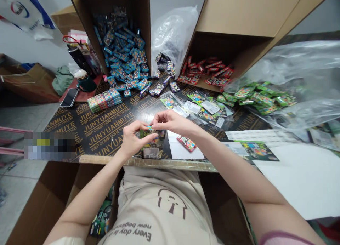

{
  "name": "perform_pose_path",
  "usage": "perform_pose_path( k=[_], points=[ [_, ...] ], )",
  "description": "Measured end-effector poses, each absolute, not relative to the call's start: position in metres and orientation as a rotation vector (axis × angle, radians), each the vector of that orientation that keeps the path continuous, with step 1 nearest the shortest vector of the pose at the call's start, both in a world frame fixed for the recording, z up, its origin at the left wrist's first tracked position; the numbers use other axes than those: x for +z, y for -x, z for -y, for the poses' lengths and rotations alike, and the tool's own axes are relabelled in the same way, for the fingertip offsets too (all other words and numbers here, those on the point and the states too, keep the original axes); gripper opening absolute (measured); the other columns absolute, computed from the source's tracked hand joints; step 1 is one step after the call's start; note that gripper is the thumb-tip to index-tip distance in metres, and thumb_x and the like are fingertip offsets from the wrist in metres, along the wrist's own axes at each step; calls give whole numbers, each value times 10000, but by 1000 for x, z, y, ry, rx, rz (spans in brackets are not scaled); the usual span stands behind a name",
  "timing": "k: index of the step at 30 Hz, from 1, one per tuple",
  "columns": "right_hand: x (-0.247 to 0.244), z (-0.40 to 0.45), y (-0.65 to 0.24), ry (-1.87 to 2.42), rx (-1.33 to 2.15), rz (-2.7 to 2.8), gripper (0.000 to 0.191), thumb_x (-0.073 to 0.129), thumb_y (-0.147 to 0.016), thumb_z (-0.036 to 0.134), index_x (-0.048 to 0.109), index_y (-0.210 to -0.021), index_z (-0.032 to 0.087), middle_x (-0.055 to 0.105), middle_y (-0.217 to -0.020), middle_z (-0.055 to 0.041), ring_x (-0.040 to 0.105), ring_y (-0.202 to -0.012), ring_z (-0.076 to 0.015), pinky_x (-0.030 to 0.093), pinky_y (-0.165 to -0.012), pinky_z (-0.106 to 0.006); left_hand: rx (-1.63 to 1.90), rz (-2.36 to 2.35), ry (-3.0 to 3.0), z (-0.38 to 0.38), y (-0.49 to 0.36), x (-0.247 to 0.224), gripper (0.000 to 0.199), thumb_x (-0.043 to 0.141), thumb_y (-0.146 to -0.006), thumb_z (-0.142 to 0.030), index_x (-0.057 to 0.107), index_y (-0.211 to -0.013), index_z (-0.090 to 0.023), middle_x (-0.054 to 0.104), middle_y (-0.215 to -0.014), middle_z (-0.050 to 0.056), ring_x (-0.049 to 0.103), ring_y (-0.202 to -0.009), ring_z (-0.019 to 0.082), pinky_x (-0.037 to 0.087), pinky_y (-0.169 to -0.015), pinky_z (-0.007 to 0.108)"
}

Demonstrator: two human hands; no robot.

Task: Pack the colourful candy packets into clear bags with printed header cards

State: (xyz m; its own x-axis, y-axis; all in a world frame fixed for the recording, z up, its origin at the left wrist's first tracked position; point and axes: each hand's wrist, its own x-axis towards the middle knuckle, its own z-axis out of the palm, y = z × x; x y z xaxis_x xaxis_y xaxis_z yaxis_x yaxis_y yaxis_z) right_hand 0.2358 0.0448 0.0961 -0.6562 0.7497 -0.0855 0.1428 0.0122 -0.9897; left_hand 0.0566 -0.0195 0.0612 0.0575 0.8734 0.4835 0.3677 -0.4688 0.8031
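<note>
While boxes of small coloured packs spill across the printed work board [103, 123], a worker's left hand [131, 140] and right hand [172, 121] meet just above its near edge. Between them sits a clear packet [152, 144] of green-printed cards, upright and tilted slightly. The left hand's fingers are clamped around the packet's left side; the right hand's fingertips are pinched together on its top edge. A single red pack [186, 143] lies on white paper [183, 153] just right of the packet.
</note>
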Motion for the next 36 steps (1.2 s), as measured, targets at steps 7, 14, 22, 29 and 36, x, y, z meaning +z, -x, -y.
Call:
perform_pose_path(
  k=[7,14,22,29,36],
  points=[
    [85,-35,-226,985,1619,1606,246,701,-634,284,483,-702,194,514,-542,76,453,-497,-73,332,-492,-208,1419,-1344,-1681,22,-64,59,198,773,-697,-266,612,-765,-172,673,-748,5,643,-703,131,491,-665,248],
    [67,-24,-240,1051,1258,1524,380,590,-833,357,471,-1172,234,665,-910,-33,643,-820,-166,504,-706,-300,1198,-1161,-1211,31,-61,7,383,786,-674,-348,638,-969,-154,728,-911,50,685,-794,182,537,-757,299],
    [-9,35,-266,1169,357,1985,361,533,-915,325,521,-1263,231,548,-1312,-143,525,-1204,-291,439,-985,-494,1360,-1959,-1983,-45,47,47,390,508,-884,-262,592,-1256,-182,655,-1234,90,592,-1160,242,424,-1013,347],
    [-53,64,-257,1081,203,2253,220,525,-922,291,633,-1069,167,579,-1273,-172,577,-1116,-286,529,-873,-455,143,-2411,-2267,-140,107,34,540,427,-891,-193,377,-1413,-63,437,-1445,216,405,-1321,342,347,-1043,466],
    [-52,63,-255,1073,165,2235,212,545,-915,281,629,-1039,131,616,-1209,-184,601,-1082,-289,559,-859,-441,-31,-2262,-2261,-183,137,40,967,722,-678,-534,300,-1468,-171,345,-1499,222,313,-1366,415,231,-1078,594]
  ],
)
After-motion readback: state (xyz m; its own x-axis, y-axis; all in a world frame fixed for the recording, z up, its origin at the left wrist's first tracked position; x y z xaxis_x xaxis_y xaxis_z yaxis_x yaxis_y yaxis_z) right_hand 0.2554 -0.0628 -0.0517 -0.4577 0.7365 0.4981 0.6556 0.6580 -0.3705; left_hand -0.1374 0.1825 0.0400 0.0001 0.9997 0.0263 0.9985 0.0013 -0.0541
